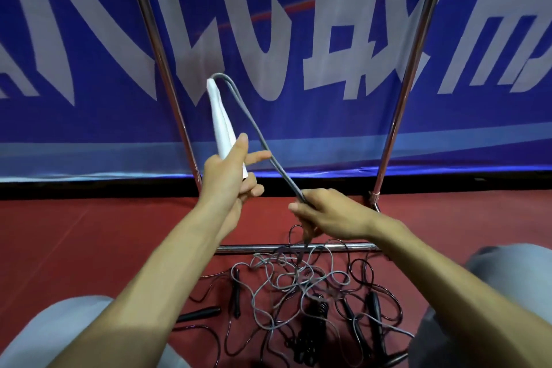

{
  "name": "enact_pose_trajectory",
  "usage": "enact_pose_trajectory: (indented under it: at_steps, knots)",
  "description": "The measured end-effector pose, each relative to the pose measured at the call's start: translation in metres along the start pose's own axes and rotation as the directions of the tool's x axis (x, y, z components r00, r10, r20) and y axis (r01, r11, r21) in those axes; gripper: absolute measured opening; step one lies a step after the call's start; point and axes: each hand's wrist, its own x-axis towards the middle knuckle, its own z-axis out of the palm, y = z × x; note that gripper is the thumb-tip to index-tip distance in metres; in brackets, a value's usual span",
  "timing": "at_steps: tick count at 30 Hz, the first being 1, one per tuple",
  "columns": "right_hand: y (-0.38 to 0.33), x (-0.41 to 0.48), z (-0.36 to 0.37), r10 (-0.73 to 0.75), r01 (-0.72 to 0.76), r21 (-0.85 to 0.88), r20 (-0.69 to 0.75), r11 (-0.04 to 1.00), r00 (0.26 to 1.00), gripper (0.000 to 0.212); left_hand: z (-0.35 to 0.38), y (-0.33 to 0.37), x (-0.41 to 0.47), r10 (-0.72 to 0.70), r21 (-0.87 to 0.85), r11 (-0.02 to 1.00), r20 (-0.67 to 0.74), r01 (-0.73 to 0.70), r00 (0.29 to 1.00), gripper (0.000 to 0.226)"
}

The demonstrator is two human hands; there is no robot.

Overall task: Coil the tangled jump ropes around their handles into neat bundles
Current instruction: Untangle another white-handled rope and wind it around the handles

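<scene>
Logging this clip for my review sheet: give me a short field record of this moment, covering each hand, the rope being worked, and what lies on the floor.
left hand: grips the white handles, tips pointing up
right hand: grips the grey rope lower down
rope path: leaves the handle tops, bends over, runs straight down to the right hand
coiling: no turns visible on the handles
floor: red, with a tangle of ropes, grey and black, and black handles among them
background: blue banner on a metal frame
</scene>
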Motion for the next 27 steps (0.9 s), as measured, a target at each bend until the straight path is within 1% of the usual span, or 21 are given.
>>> enact_pose_trajectory:
  at_steps: [2,4,7,8,10,12,13,14,15,17,18,20,21,22,23,24,25,26,27]
  knots:
    - [0.000,0.001,0.000,0.003,-0.003,0.043,0.008,0.999,1.000,0.030,-0.003,0.000,0.000,-0.021,-0.002,1.000,-0.017,0.021,1.000,0.024]
    - [0.000,0.002,-0.001,-0.007,0.006,0.020,0.028,1.000,1.000,0.030,-0.005,-0.001,0.001,-0.041,0.015,0.999,-0.007,0.041,0.999,0.024]
    - [-0.002,0.000,-0.003,-0.019,0.020,-0.027,0.049,0.999,0.999,0.031,-0.005,0.001,0.000,-0.111,-0.119,0.985,0.138,0.128,0.984,0.027]
    - [-0.002,-0.001,-0.005,-0.009,0.011,-0.042,0.052,0.999,0.999,0.031,-0.004,0.001,0.000,-0.123,-0.159,0.976,0.157,0.148,0.980,0.027]
    - [-0.002,-0.003,-0.012,0.053,-0.047,-0.073,0.077,0.996,0.996,0.034,-0.005,-0.001,0.003,-0.126,-0.160,0.977,0.115,0.143,0.985,0.027]
    - [-0.002,-0.007,-0.023,0.172,-0.152,-0.147,0.138,0.977,0.975,0.046,-0.006,-0.006,0.007,-0.106,-0.058,0.992,0.035,0.108,0.994,0.028]
    - [-0.001,-0.010,-0.028,0.234,-0.208,-0.154,0.184,0.966,0.954,0.053,-0.007,-0.009,0.009,-0.080,0.017,0.997,0.000,0.080,0.997,0.028]
    - [0.000,-0.012,-0.033,0.272,-0.249,-0.124,0.224,0.961,0.936,0.057,-0.007,-0.012,0.011,-0.048,0.104,0.993,-0.026,0.050,0.999,0.028]
    - [0.001,-0.013,-0.037,0.279,-0.264,-0.093,0.217,0.960,0.936,0.058,-0.008,-0.015,0.012,-0.013,0.198,0.980,-0.046,0.022,0.999,0.027]
    - [0.003,-0.014,-0.046,0.220,-0.213,-0.115,0.057,0.970,0.974,0.055,-0.009,-0.017,0.013,0.035,0.348,0.937,-0.051,-0.015,0.998,0.027]
    - [0.004,-0.015,-0.050,0.186,-0.187,-0.112,-0.022,0.976,0.982,0.052,-0.010,-0.018,0.014,0.048,0.419,0.907,-0.029,-0.031,0.998,0.028]
    - [0.004,-0.017,-0.057,0.126,-0.130,-0.025,-0.124,0.991,0.984,0.046,-0.010,-0.017,0.013,0.056,0.578,0.812,0.056,-0.078,0.997,0.030]
    - [0.003,-0.018,-0.059,0.085,-0.085,0.007,-0.165,0.996,0.983,0.041,-0.011,-0.018,0.013,0.062,0.679,0.725,0.105,-0.118,0.992,0.030]
    - [0.001,-0.019,-0.061,0.039,-0.035,0.021,-0.199,0.999,0.979,0.036,-0.011,-0.020,0.014,0.081,0.785,0.595,0.153,-0.171,0.985,0.033]
    - [-0.001,-0.020,-0.063,-0.010,0.015,0.019,-0.229,1.000,0.973,0.031,-0.011,-0.023,0.013,0.078,0.872,0.443,0.193,-0.208,0.978,0.035]
    - [-0.002,-0.021,-0.063,-0.055,0.058,0.004,-0.252,0.998,0.966,0.027,-0.009,-0.025,0.011,0.056,0.918,0.317,0.231,-0.237,0.971,0.038]
    - [-0.003,-0.021,-0.063,-0.092,0.090,-0.020,-0.273,0.996,0.958,0.023,-0.007,-0.028,0.009,0.004,0.937,0.237,0.264,-0.257,0.965,0.042]
    - [-0.003,-0.021,-0.063,-0.117,0.108,-0.047,-0.298,0.993,0.947,0.020,-0.005,-0.031,0.008,-0.055,0.935,0.202,0.307,-0.290,0.950,0.047]
    - [-0.004,-0.021,-0.063,-0.133,0.117,-0.067,-0.325,0.991,0.936,0.017,-0.002,-0.030,0.004,-0.110,0.924,0.187,0.356,-0.333,0.928,0.054]
